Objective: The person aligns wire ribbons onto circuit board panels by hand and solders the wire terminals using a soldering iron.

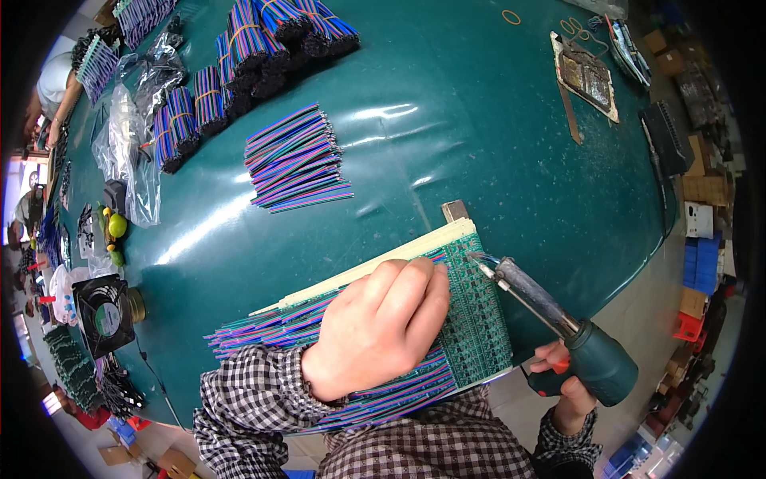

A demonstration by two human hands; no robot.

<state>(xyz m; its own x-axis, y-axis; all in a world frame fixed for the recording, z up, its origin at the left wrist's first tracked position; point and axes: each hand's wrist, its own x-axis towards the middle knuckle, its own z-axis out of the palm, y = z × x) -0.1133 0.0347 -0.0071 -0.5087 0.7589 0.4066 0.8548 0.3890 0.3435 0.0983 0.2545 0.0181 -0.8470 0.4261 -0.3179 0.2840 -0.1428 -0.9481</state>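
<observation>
A green circuit board panel (pixel 481 323) lies near the table's front edge, with rows of small parts on it. Multicoloured wires (pixel 419 385) run leftward from the panel in a dense layer. My left hand (pixel 375 323) rests over them, its fingers closed on a wire at the panel's upper left edge. In my right hand (pixel 573 401) is a soldering gun (pixel 602 363) with a dark green body, its grip partly hidden. The gun's tip touches or hovers just above the panel's upper part; I cannot tell which. A pale yellow strip (pixel 375 263) borders the work along its far side.
Loose wires (pixel 295 160) lie mid-table, with banded wire bundles (pixel 243 48) behind. Clear plastic bags (pixel 128 152) and a black fan (pixel 104 315) sit at left. A solder-stained tray (pixel 586 76) is at far right. Another person's arm (pixel 64 112) shows far left.
</observation>
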